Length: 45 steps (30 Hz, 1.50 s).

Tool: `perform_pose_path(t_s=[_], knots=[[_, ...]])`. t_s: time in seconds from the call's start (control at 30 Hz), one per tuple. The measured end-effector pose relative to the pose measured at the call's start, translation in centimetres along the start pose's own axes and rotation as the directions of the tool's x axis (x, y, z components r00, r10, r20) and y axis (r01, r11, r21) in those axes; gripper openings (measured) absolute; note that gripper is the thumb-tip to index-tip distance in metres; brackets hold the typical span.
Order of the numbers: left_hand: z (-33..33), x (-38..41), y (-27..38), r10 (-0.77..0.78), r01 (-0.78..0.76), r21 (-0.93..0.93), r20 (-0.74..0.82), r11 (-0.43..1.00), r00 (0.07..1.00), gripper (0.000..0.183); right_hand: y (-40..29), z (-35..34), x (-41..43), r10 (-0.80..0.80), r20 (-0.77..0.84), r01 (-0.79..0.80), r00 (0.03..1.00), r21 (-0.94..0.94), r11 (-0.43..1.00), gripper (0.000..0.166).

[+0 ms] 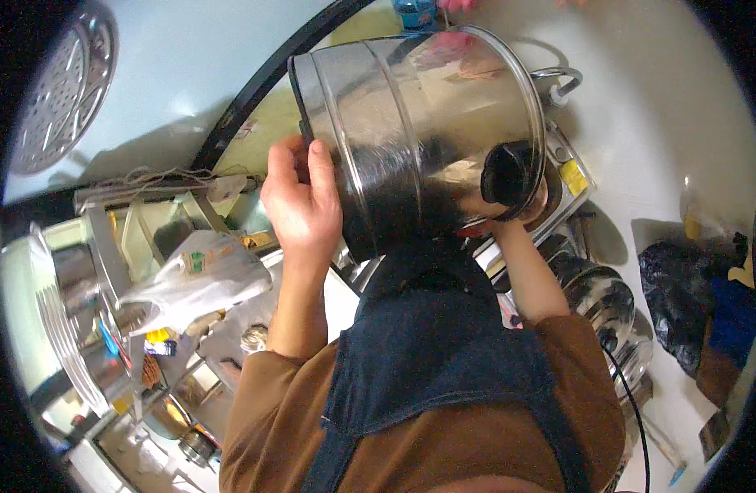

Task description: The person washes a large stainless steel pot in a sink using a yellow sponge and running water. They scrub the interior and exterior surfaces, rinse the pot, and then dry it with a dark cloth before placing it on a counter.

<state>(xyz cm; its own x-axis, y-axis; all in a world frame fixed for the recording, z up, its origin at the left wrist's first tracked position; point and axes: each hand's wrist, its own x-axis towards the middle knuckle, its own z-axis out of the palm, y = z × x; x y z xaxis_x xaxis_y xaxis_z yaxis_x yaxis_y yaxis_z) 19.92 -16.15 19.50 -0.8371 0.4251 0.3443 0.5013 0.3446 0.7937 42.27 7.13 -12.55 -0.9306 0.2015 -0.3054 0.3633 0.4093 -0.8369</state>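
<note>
A large shiny metal pot [409, 123], ribbed around its wall, lies tilted on its side in front of my chest. My left hand [301, 197] grips its left end, with the thumb on the wall and the other fingers over the dark edge. At the opposite end, my right hand [535, 206] is at the rolled rim, below a black handle [504, 175]. The pot hides most of the right hand's fingers. A dark apron [439, 357] touches or nearly touches the pot's lower side.
A curved faucet [563, 80] and a metal sink edge [581, 191] with a yellow sponge [573, 179] lie beyond the rim. Metal cookware [600, 296] stands by my right elbow. Shelving with a white plastic bag [199, 271] is at left; a black bag [674, 296] is far right.
</note>
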Motion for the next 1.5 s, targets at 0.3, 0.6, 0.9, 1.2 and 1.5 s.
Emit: perform_pose_path(t_s=[0.3, 0.6, 0.9, 1.2, 1.5], knots=[[-3.0, -7.6, 8.4, 0.135, -0.130, 0.040, -0.200, 0.991, 0.970, 0.022, -2.5, -4.0, -3.7, 0.087, -0.083, -0.066, 0.993, 0.233, 0.970, 0.038], [-8.8, -16.9, 8.1, 0.027, -0.029, -0.008, -0.185, 1.000, 0.982, 0.015, -5.0, -5.9, -11.9, 0.171, -0.191, -0.094, 0.967, 0.354, 0.930, 0.036], [-15.5, -30.8, -0.4, -0.445, 0.348, -0.493, -0.092, 0.797, 0.891, 0.013, -9.7, -5.2, -24.7, 0.263, -0.311, -0.159, 0.913, 0.322, 0.933, 0.034], [-22.4, -43.0, -3.5, -0.629, 0.581, -0.315, -0.072, 0.751, 0.774, 0.042, -14.5, -1.1, -28.3, 0.210, -0.429, -0.037, 0.879, 0.377, 0.925, 0.033], [-22.6, -55.2, -1.0, -0.781, 0.714, -0.326, -0.158, 0.619, 0.605, 0.040, -17.3, 1.9, -30.2, 0.112, -0.102, -0.112, 0.988, 0.002, 0.994, 0.029]])
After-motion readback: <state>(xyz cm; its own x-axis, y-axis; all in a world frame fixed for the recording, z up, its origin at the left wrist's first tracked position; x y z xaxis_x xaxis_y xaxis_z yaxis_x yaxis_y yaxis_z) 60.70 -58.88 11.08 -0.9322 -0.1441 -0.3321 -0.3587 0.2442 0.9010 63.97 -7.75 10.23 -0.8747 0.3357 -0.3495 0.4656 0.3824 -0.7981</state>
